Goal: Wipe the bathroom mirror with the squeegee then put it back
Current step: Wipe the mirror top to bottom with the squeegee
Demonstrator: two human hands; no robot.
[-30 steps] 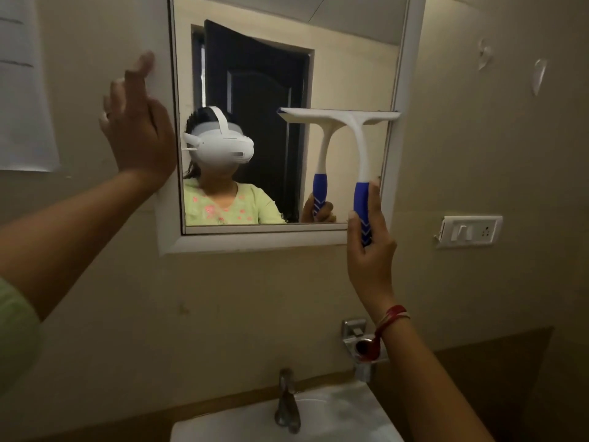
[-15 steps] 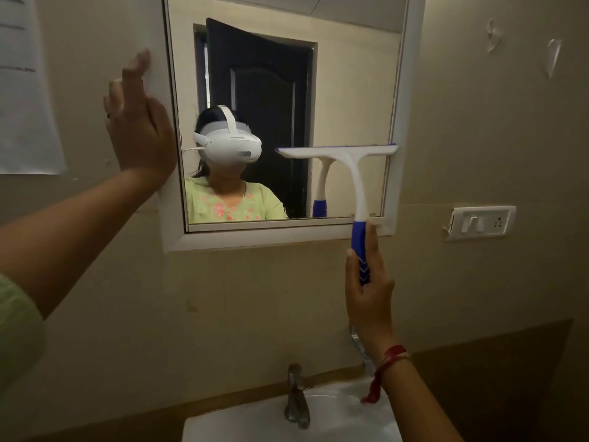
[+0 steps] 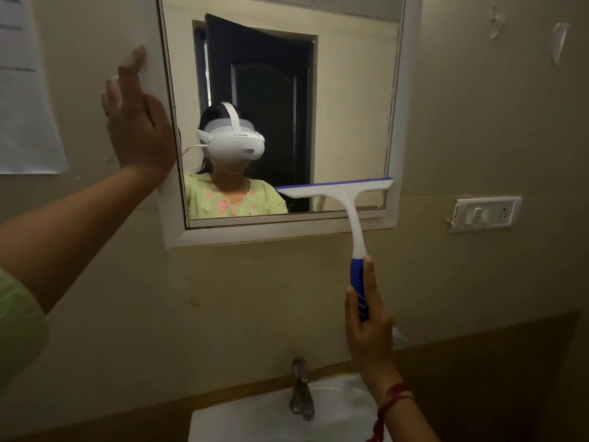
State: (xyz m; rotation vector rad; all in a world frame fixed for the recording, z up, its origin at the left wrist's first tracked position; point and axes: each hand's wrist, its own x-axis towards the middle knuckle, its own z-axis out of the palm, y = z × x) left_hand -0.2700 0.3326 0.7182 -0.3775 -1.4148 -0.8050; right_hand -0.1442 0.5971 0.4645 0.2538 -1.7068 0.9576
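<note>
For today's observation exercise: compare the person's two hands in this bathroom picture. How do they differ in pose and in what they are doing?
The right hand is closed round the blue handle of the squeegee; the left hand is open and holds nothing. The right hand sits low, below the mirror and above the sink; the left hand is raised at the mirror's left frame. Both reach up toward the wall.

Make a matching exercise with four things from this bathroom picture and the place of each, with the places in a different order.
Things:
1. white squeegee with blue handle
2. metal tap
3. white wall switch plate
4. white paper sheet

Places:
A. wall left of the white-framed mirror
B. in the right hand, blade low on the glass
C. wall right of the mirror
D. on the white basin

Pairs: 1-B, 2-D, 3-C, 4-A
</note>
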